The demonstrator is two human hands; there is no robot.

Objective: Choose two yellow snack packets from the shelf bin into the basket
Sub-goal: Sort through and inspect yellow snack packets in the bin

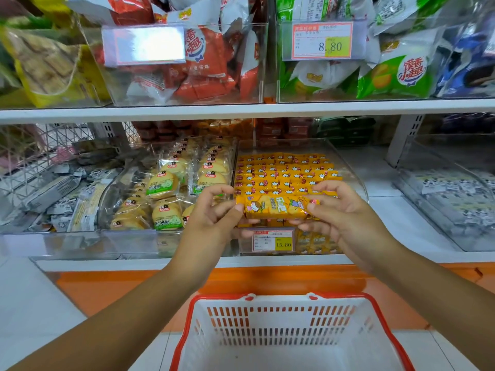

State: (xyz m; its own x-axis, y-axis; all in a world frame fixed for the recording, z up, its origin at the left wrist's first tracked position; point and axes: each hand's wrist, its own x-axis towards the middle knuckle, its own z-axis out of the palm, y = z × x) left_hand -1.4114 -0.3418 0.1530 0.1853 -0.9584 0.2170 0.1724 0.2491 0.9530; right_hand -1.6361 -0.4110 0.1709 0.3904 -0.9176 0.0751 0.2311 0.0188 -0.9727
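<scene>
Both hands — left hand (214,212), right hand (337,210) — grip yellow packet (276,207) above bin's front edge (270,228)

We note one yellow snack packet (276,207) held level above the clear shelf bin (355,174), packed with matching rows; white, red-rimmed basket (387,326) below.

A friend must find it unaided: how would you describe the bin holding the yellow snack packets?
Look at the lower shelf. Right of the round-biscuit bin sits a clear bin, the only one with tight yellow rows and a 15.80 tag.
</scene>
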